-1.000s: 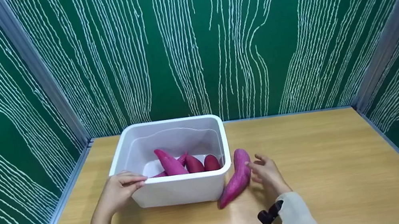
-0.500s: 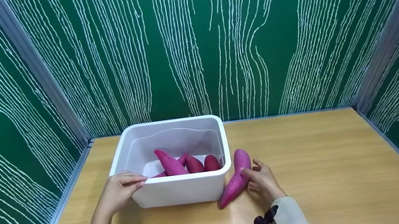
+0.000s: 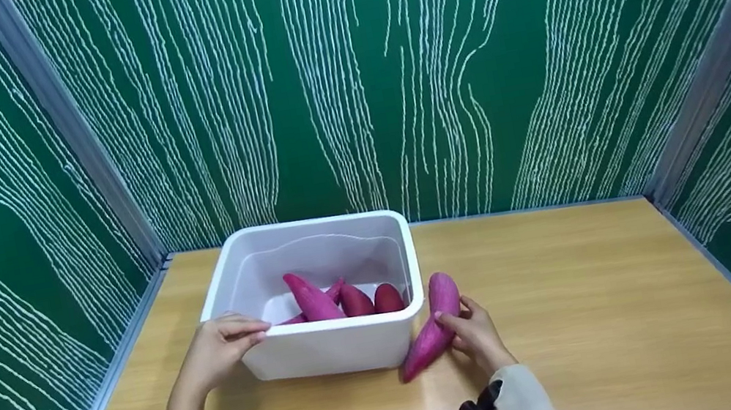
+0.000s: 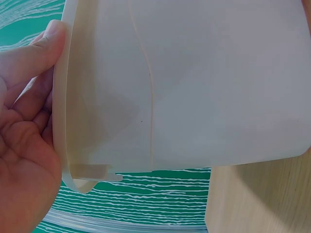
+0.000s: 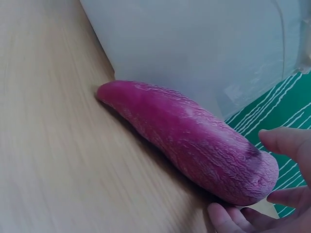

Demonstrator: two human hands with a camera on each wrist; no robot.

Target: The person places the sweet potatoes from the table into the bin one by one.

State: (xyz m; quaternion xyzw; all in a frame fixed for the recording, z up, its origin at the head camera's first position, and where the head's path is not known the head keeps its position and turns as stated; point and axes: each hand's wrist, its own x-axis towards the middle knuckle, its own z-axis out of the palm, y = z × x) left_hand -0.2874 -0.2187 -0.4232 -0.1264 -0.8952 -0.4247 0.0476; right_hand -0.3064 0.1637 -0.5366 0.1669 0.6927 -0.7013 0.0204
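A white plastic bin (image 3: pixel 330 348) holds several purple-red sweet potatoes (image 3: pixel 313 299). My left hand (image 3: pixel 216 352) pinches its near rim at the left corner; the left wrist view shows the thumb on the rim's outer side. Against the bin's right side, a curved purple sweet potato (image 3: pixel 442 296) lies on the table. My right hand (image 3: pixel 478 334) is around its right side, thumb above and fingers beside it. In the right wrist view, the thumb (image 5: pixel 284 141) looks slightly apart from the sweet potato's skin, with the fingers spread near the thick end.
The wooden table (image 3: pixel 614 312) extends to the right of the bin. Green panels with white wavy lines (image 3: pixel 332 92) enclose the back and sides, with grey metal posts (image 3: pixel 702 44) at the corners. Both wrists carry black straps with small cameras.
My right hand has moved left and slightly nearer along the sweet potato, bringing its thumb over it. The left hand, the bin and the sweet potato look unmoved.
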